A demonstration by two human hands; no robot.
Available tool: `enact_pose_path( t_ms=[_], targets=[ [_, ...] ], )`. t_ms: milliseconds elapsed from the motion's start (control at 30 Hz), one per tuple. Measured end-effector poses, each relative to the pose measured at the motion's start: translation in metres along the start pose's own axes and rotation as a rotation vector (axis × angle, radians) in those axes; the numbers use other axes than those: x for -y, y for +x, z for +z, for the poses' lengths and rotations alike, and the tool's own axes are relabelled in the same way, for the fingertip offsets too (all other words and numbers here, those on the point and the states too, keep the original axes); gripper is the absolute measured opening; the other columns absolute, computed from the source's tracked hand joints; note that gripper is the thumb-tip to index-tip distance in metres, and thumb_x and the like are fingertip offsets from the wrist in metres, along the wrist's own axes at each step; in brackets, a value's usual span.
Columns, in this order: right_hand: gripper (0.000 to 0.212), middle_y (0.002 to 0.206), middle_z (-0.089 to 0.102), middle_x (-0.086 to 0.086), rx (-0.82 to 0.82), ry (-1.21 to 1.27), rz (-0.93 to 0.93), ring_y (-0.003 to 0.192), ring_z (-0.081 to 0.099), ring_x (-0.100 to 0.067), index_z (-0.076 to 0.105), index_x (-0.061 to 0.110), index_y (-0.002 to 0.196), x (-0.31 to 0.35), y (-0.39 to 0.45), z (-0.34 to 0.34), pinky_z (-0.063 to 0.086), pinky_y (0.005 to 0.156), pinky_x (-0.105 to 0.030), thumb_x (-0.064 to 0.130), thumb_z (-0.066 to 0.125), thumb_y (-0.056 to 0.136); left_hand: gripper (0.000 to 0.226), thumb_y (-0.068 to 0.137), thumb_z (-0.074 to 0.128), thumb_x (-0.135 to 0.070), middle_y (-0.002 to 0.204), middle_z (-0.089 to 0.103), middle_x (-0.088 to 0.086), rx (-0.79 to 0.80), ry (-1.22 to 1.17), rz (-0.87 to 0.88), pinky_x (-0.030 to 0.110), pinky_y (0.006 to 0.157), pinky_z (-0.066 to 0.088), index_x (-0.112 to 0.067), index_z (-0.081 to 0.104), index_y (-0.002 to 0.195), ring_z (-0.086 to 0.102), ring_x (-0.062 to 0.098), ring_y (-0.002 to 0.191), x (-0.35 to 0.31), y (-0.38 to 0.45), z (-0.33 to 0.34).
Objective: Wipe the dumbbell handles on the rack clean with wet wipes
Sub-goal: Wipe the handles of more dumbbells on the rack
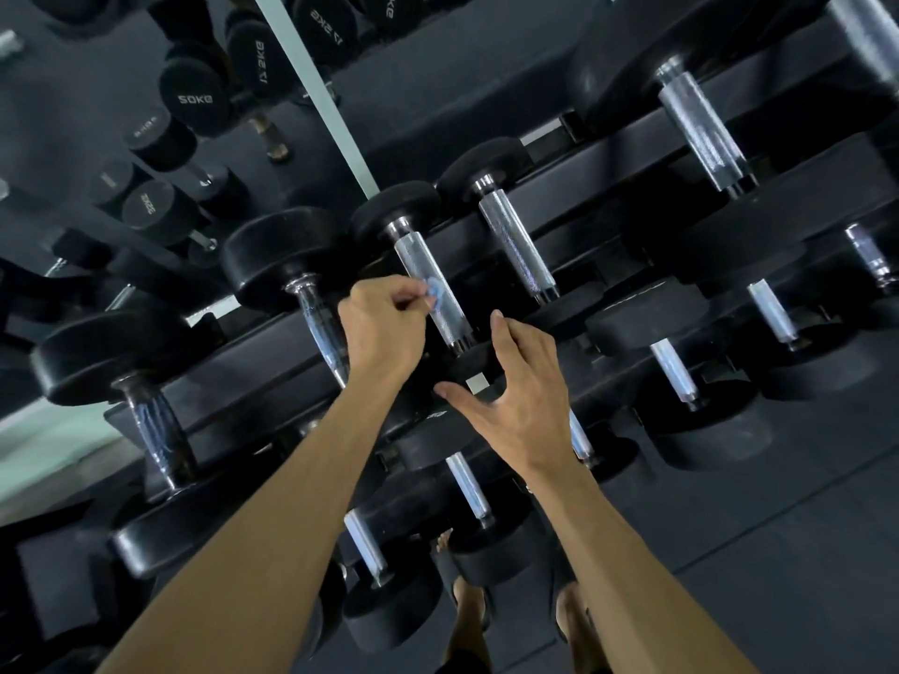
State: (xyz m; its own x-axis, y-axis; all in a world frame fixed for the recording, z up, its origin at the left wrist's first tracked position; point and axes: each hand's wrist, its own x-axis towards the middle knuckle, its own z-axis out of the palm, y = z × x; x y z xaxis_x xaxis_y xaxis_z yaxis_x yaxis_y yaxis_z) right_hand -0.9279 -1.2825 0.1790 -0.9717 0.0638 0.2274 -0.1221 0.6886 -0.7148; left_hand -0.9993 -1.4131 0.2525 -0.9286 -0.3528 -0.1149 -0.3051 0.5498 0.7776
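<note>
A small wet wipe (434, 288) is pinched by the left hand (384, 328) against a knurled dumbbell handle (433, 294) on the upper tier of the rack (253, 396), near its front rail. The right hand (515, 381), fingers spread and holding nothing, is rested on the dumbbell's near head (474, 367). With so small a pinch, the wipe could be dropped or patches missed.

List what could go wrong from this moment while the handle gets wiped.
1. The left hand pinches only a tiny wad of wipe against the knurled handle; it may slip from the fingers or cover too little of the bar.
2. The right hand rests open on the near head without gripping it, so firm rubbing might roll the dumbbell on the rack.
</note>
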Motion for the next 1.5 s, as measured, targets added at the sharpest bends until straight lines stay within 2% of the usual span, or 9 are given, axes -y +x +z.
enact_pose_path(
  t_ms=[167,400,600,900,1000,1167,1233,1367,1500],
  targets=[
    [0.091,0.127,0.06,-0.006,0.016,0.007,-0.001,0.121,0.049,-0.022,0.052,0.005,0.14,-0.001,0.002,-0.001,0.046,0.084,-0.025,0.063,0.069,0.072,0.01,0.086,0.072,-0.007,0.079,0.068,-0.01,-0.23,-0.002,0.076,0.007,0.076,0.048,-0.014,0.078,0.09,0.063,0.001,0.075,-0.017,0.037,0.004],
    [0.091,0.128,0.059,-0.006,0.008,0.008,-0.016,0.12,0.05,-0.022,0.052,0.005,0.14,-0.002,0.0,0.0,0.053,0.082,-0.029,0.064,0.069,0.073,0.012,0.089,0.069,-0.008,0.078,0.06,0.0,-0.003,0.244,0.342,0.002,0.068,0.039,-0.016,0.079,0.09,0.052,0.006,0.067,0.005,0.006,0.003],
    [0.09,0.129,0.058,-0.003,-0.001,0.051,-0.01,0.121,0.05,-0.022,0.051,0.007,0.141,-0.002,0.0,0.001,0.057,0.083,-0.034,0.064,0.068,0.074,0.018,0.09,0.061,-0.001,0.082,0.057,0.003,-0.191,0.294,0.326,-0.002,0.072,0.032,-0.01,0.077,0.089,0.047,0.011,0.074,-0.006,0.037,0.004],
    [0.089,0.129,0.058,-0.003,-0.006,0.052,-0.016,0.12,0.049,-0.022,0.052,0.006,0.141,-0.001,0.0,0.001,0.056,0.084,-0.033,0.066,0.066,0.076,0.019,0.091,0.059,0.0,0.084,0.06,-0.002,0.048,0.408,0.529,0.01,0.077,0.041,-0.007,0.077,0.09,0.053,0.012,0.08,-0.005,0.022,-0.001],
    [0.09,0.129,0.058,-0.004,0.001,0.05,-0.011,0.121,0.049,-0.022,0.051,0.006,0.141,-0.002,0.001,0.001,0.056,0.083,-0.033,0.067,0.064,0.076,0.023,0.09,0.055,0.003,0.094,0.063,0.006,0.044,0.435,0.476,0.027,0.076,0.049,-0.007,0.076,0.091,0.059,0.019,0.084,-0.015,0.039,0.006],
    [0.089,0.129,0.057,-0.002,0.03,0.048,-0.013,0.121,0.047,-0.019,0.05,0.009,0.141,-0.004,0.001,-0.001,0.06,0.074,-0.037,0.066,0.068,0.075,0.018,0.086,0.062,0.005,0.092,0.068,0.007,0.391,0.567,0.685,0.045,0.077,0.055,-0.005,0.077,0.086,0.064,0.025,0.087,-0.009,0.016,0.009],
    [0.088,0.128,0.057,-0.001,0.037,0.039,-0.02,0.12,0.048,-0.018,0.051,0.01,0.14,-0.005,0.003,-0.002,0.061,0.069,-0.038,0.065,0.069,0.074,0.017,0.087,0.063,0.003,0.091,0.069,0.007,0.396,0.539,0.669,0.043,0.08,0.054,-0.008,0.077,0.088,0.066,0.024,0.086,-0.01,0.02,0.005],
    [0.087,0.127,0.058,-0.001,0.044,0.037,-0.032,0.118,0.05,-0.02,0.053,0.01,0.139,-0.005,0.004,-0.004,0.061,0.068,-0.041,0.068,0.064,0.075,0.019,0.088,0.062,0.001,0.09,0.072,0.007,0.177,0.449,0.475,0.036,0.081,0.055,-0.011,0.077,0.092,0.067,0.022,0.083,-0.02,0.043,0.0],
    [0.087,0.126,0.058,0.0,0.044,0.05,-0.024,0.118,0.047,-0.017,0.053,0.01,0.139,-0.004,0.004,-0.005,0.061,0.068,-0.04,0.063,0.071,0.074,0.013,0.089,0.066,-0.004,0.082,0.072,0.003,0.18,0.385,0.415,0.015,0.07,0.051,-0.009,0.077,0.093,0.065,0.008,0.07,-0.019,0.022,-0.002]
  ],
)
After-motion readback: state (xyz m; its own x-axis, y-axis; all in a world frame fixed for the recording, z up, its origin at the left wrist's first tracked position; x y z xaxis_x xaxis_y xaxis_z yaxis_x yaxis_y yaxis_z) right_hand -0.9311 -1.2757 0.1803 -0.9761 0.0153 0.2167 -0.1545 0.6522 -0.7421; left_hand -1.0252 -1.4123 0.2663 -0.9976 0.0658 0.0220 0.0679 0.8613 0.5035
